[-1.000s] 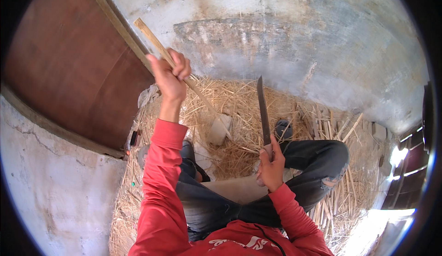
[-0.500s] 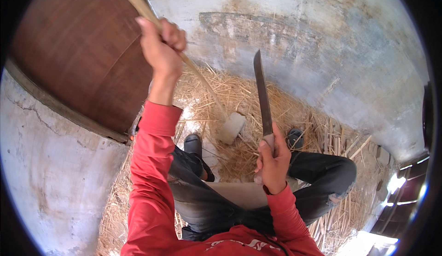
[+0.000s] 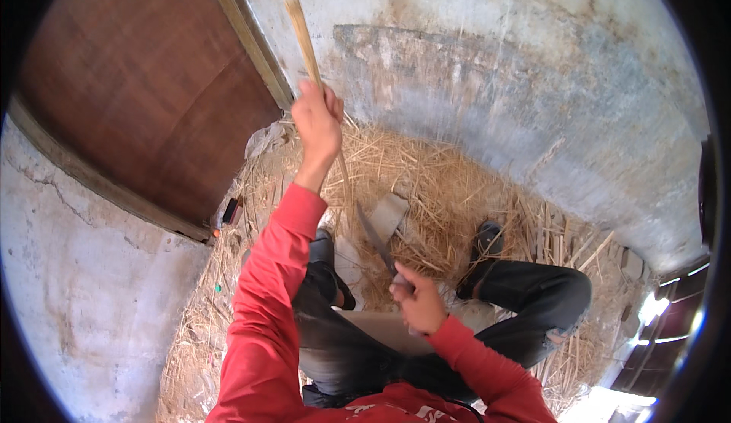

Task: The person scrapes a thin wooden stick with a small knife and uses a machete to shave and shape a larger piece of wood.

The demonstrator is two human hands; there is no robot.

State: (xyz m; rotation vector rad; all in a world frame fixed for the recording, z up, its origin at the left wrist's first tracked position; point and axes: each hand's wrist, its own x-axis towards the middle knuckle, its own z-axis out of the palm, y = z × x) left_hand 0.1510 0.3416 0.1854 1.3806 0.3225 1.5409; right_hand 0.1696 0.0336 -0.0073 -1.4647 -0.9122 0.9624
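Across the lap, dark trousers [image 3: 335, 347] are being spread wide at the knees, presumably so that room is being left for both hands, and a low pale slab [image 3: 381, 330] is being straddled between them. Just beyond it, the right hand [image 3: 421, 305] is being clamped around the handle of a long knife [image 3: 375, 234], apparently so that the whole blade is being left free ahead of the fist. The blade's long axis is being slanted, its tip being pointed away from the body and leftward.

Farther out and higher, the left hand [image 3: 320, 122] is being closed around a pale wooden strip [image 3: 304, 38], with the fingers folded over it. It is being gripped partway along, seemingly for steadiness, with both ends being left exposed. Its long axis is being directed mostly away from the body: the upper end is being aimed outward and slightly left, the lower end back toward a pale block [image 3: 388, 216]. Whether block or blade is being touched by the strip cannot be told.

Around the block, the ground is being covered by straw [image 3: 434, 194]. Beyond, the spot is being bounded by a stained wall [image 3: 495, 80] and, leftward, a brown panel [image 3: 145, 103].
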